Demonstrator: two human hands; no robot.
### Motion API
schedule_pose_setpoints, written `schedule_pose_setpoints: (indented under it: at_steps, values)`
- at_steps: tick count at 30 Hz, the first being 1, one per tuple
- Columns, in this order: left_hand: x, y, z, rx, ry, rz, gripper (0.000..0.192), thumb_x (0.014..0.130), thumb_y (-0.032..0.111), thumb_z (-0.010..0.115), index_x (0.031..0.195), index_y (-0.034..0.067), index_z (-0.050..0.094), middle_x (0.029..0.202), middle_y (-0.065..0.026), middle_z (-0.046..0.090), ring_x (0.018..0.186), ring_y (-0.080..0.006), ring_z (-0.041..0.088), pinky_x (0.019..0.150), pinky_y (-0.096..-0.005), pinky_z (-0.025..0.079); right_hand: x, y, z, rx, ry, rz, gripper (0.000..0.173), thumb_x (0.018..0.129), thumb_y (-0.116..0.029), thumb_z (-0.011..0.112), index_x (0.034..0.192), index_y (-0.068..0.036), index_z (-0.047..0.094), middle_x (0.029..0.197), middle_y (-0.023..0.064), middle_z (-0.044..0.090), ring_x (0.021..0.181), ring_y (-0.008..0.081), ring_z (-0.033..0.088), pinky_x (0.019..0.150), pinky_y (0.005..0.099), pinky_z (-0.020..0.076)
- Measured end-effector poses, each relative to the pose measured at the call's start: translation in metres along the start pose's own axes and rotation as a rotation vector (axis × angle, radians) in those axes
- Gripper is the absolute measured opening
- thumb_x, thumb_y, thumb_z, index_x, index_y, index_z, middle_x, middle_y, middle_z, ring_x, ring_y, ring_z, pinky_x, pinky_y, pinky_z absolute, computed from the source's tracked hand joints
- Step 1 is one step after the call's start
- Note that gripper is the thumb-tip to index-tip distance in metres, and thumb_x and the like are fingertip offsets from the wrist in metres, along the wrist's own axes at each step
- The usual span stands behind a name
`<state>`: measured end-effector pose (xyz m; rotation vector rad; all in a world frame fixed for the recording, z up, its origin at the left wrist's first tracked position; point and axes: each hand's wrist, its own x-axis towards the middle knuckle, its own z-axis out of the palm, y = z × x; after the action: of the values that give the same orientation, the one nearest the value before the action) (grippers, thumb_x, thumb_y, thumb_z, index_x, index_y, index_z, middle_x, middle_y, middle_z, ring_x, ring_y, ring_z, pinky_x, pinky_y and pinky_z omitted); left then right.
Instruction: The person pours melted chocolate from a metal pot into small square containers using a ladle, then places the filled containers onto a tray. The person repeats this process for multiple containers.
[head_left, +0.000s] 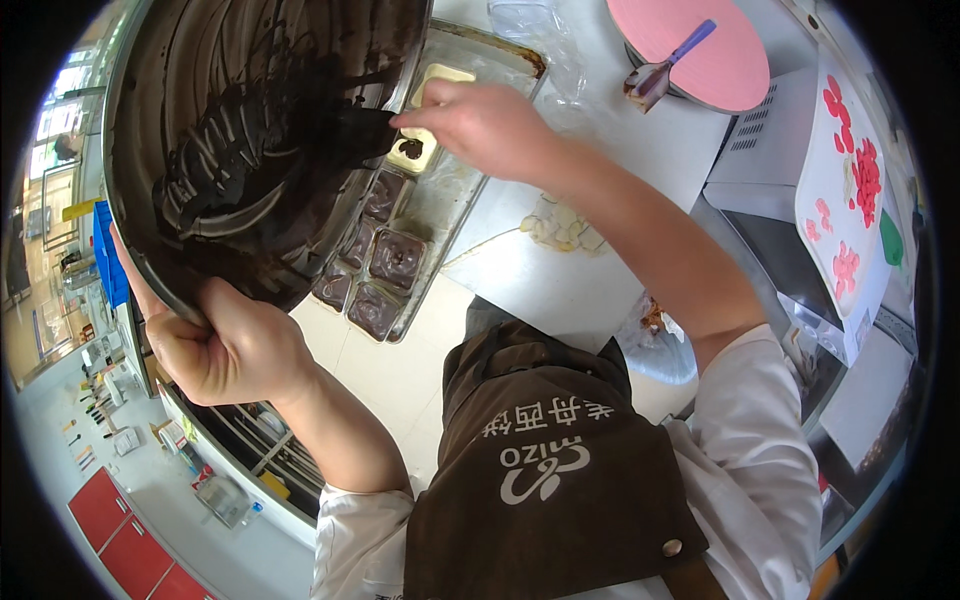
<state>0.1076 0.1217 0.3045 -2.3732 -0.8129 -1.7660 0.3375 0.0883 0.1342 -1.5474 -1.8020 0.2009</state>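
My left hand (229, 345) grips the rim of a large mixing bowl (142, 262), tilted over a metal baking tray (465, 176). Glossy dark chocolate mixture (232, 180) coats the bowl's inside. Between the fingers of my right hand (480, 127) is a chocolate-covered scraper (367, 135), its far part lost against the dark mixture. Right under that hand, a square cup with a pale cream filling (414, 154) bears a small dark blob of chocolate. Closer to me on the tray stand several square clear cups with chocolate tops (397, 259). Another pale cup (442, 79) lies beyond, partly hidden by my hand.
Right of the tray, pale scraps (566, 225) lie on the white worktop (517, 262). A pink turntable (720, 56) carries a smeared spatula with a purple handle (691, 41). A white board with red and pink pieces (840, 187) rests on an appliance (757, 165) at right.
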Motion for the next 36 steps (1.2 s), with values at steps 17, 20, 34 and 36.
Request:
schedule_pose_setpoints:
  at_steps: [17, 20, 34, 36]
  values:
    - [-0.007, -0.009, 0.005, 0.001, -0.039, -0.114, 0.038, 0.075, -0.023, 0.044, 0.069, 0.006, 0.021, 0.139, -0.0266, 0.064, 0.061, -0.0018, 0.032, 0.054, -0.0206, 0.028, 0.001, 0.010, 0.016, -0.097, -0.015, 0.042, 0.038, 0.094, -0.005, 0.061, 0.123, -0.025, 0.076, 0.095, 0.0007, 0.063, 0.080, 0.0236, 0.066, 0.068, 0.0391, 0.0546]
    - [-0.005, -0.009, 0.005, -0.058, -0.054, -0.123, 0.040, 0.076, -0.024, 0.044, 0.071, 0.006, 0.020, 0.140, -0.0287, 0.063, 0.061, -0.0016, 0.034, 0.054, -0.0203, 0.029, -0.009, 0.018, 0.012, -0.195, -0.114, 0.117, 0.037, 0.094, -0.006, 0.062, 0.123, -0.025, 0.075, 0.097, 0.0010, 0.064, 0.081, 0.0241, 0.066, 0.069, 0.0383, 0.0551]
    - [-0.001, -0.006, 0.012, -0.047, -0.068, -0.088, 0.040, 0.078, -0.024, 0.044, 0.071, 0.007, 0.019, 0.141, -0.0304, 0.062, 0.066, -0.0035, 0.040, 0.058, -0.0177, 0.035, -0.006, -0.004, 0.032, 0.095, -0.019, -0.032, 0.043, 0.090, -0.003, 0.064, 0.125, -0.025, 0.075, 0.097, 0.0001, 0.065, 0.081, 0.0239, 0.067, 0.070, 0.0382, 0.0562]
    - [-0.002, -0.006, 0.011, -0.079, -0.065, -0.113, 0.040, 0.078, -0.024, 0.045, 0.070, 0.006, 0.019, 0.140, -0.0298, 0.062, 0.066, -0.0037, 0.041, 0.058, -0.0178, 0.035, -0.018, 0.008, 0.025, -0.046, -0.053, -0.024, 0.044, 0.089, -0.002, 0.064, 0.125, -0.026, 0.075, 0.097, 0.0000, 0.065, 0.081, 0.0228, 0.067, 0.070, 0.0379, 0.0557]
